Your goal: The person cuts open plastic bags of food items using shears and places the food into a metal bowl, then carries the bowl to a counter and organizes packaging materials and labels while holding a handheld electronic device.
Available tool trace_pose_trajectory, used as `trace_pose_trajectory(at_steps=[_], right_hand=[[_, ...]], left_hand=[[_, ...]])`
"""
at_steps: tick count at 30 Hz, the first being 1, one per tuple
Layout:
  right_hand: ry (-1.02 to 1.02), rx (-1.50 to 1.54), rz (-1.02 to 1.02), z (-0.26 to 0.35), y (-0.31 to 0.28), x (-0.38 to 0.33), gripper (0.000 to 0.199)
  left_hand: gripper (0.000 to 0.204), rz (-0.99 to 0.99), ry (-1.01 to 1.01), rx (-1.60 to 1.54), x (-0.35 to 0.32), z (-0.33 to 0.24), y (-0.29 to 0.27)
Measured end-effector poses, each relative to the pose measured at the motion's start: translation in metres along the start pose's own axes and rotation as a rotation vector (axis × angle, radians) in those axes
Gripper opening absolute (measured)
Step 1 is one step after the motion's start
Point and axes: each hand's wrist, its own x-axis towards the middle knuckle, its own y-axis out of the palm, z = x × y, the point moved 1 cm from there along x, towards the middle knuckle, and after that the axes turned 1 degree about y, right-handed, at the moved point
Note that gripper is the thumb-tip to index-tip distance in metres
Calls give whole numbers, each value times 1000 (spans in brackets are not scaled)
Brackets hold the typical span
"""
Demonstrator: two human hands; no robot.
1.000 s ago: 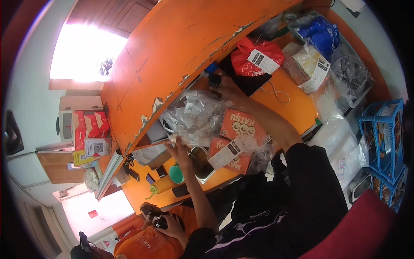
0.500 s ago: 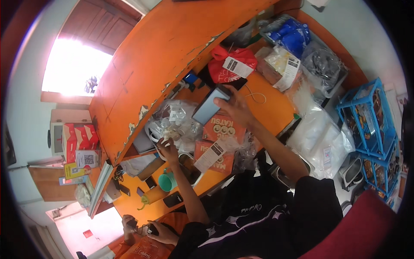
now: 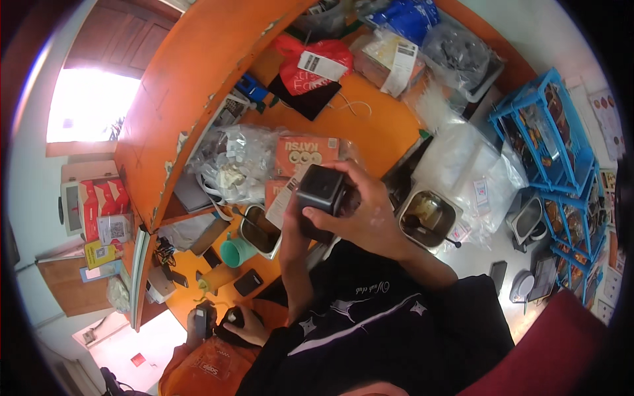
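Note:
Upright before my chest is a black box-shaped handheld device (image 3: 321, 188) with rounded corners. My right hand (image 3: 373, 214) grips its right side, the thumb across its near face and the fingers curled over the top edge. Along its left side lies my left hand (image 3: 294, 221), closed on the device; most of those fingers are hidden behind it. Just beyond are orange-red food boxes (image 3: 308, 153) with a paper slip, wrapped in clear plastic. A clear plastic bag (image 3: 228, 165) of small white items lies to their left.
A red bag (image 3: 310, 63) with a label stands at the far side of the orange counter. Metal containers (image 3: 429, 214) flank me left and right. A green mug (image 3: 238, 252) sits left, blue baskets (image 3: 548, 132) right. A co-worker in orange (image 3: 214, 363) holds dark devices.
My right hand has brought the device nearer and turned it, so its pale blue face no longer shows. My left hand has left the plastic bag and taken hold of the device.

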Motion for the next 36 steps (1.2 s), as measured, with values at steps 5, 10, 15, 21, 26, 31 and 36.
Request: trace_pose_trajectory(at_steps=[5,10,15,21,26,31,36], right_hand=[[-7,-8,88,-9,-22,-24,56],[141,199,174,-22,-49,-27,46],[110,-23,284,-10,-47,-31,52],[25,205,295,-56,-9,-61,67],[247,450,216,-83,-16,-71,67],[525,884,173,-82,-11,-85,61],[484,863,192,-64,-8,-93,76]], left_hand=[[75,-376,-119,-73,-17,21,27],[85,-75,-239,-460,-39,23,36],[77,-217,-135,-407,-54,20,50],[44,-339,137,413,-69,5,61],[34,-106,89,590,-77,-20,67],[23,-144,29,244,-85,-2,63],[28,-167,4,215,-88,-2,67]])
